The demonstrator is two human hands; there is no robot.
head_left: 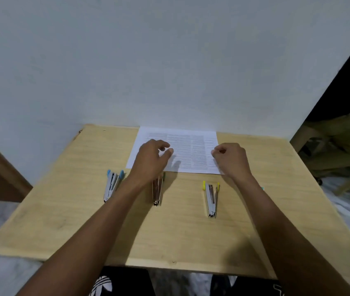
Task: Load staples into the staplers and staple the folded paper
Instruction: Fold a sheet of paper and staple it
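Paper (188, 150) lies flat beneath left hand (150, 161) and right hand (231, 159).

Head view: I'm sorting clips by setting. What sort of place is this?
Probably a room at home: a wooden table set against a plain white wall, wooden furniture at right, and a printed sheet with staplers laid out.

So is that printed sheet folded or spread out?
Spread out: the sheet lies flat on the table, whole printed face showing, no crease visible.
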